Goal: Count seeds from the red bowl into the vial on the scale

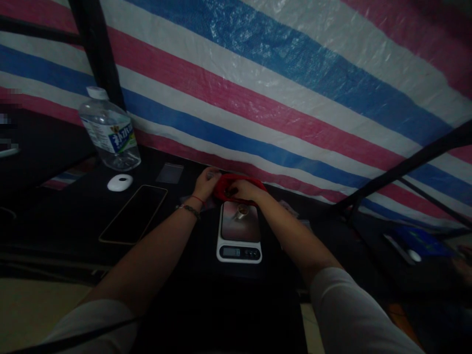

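Both my hands reach to a red container (223, 184) at the far side of a dark table, just behind a small white kitchen scale (239, 232). My left hand (206, 183) grips the container's left rim. My right hand (241, 189) lies over its top with fingers curled into it; what they hold is hidden. A small metal cup (242, 212) stands on the scale's shiny platform. My left wrist wears a red string and a bracelet.
A phone (133, 213) lies face up left of the scale, with a white oval object (120, 182), a small clear bag (169, 173) and a water bottle (109, 130) beyond it. A striped tarp (280, 83) backs the table. Blue items (416, 243) sit at right.
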Tool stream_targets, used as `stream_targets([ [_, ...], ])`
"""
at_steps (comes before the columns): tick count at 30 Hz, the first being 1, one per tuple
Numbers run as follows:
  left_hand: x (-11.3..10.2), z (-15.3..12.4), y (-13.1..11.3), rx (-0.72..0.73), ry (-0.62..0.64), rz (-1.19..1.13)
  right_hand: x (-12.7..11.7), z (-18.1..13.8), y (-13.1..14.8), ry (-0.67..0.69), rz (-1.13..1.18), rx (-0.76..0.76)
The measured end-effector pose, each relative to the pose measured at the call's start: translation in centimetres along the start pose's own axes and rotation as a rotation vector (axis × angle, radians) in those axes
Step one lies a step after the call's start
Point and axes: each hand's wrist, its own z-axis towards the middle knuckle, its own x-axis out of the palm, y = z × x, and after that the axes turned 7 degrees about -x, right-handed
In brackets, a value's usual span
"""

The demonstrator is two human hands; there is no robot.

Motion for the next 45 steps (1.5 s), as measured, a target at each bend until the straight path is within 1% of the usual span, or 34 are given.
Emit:
stream_targets([
  [3,0.0,0.0,-0.1,0.015,0.009,0.016,0.1,-0.2,-0.3,-0.011,-0.038,-0.013],
  [7,0.1,0.0,-0.1,0.008,-0.008,0.024,0.1,-0.4,-0.8,-0.038,-0.088,0.012],
  [10,0.1,0.0,-0.1,-0.003,-0.002,0.014,-0.2,-0.9,-1.1,-0.095,-0.092,0.044],
  [14,0.2,-0.1,-0.2,0.0,-0.008,0.022,-0.8,-2.3,-1.0,-0.19,-0.027,0.103],
  [17,0.2,-0.1,-0.2,-0.007,-0.002,0.01,-1.3,-4.0,0.1,-0.263,0.059,0.083],
  [21,0.2,0.0,-0.2,-0.011,0.006,-0.001,-1.8,-6.6,3.2,-0.344,0.135,-0.078],
  [23,0.2,0.0,-0.1,-0.007,0.009,-0.004,-2.0,-7.7,5.0,-0.338,0.123,-0.125],
  [25,0.1,0.1,0.0,-0.006,0.013,-0.002,-2.0,-8.5,6.5,-0.31,0.1,-0.137],
  [28,0.1,0.1,0.0,-0.007,0.014,-0.005,-1.9,-9.0,7.6,-0.269,0.064,-0.138],
  [35,0.3,0.1,0.1,-0.011,0.015,-0.022,-1.6,-9.1,7.6,-0.237,0.015,-0.098],
  [45,0.2,0.2,0.2,-0.009,0.017,-0.012,-1.6,-9.6,7.6,-0.231,0.021,-0.136],
])
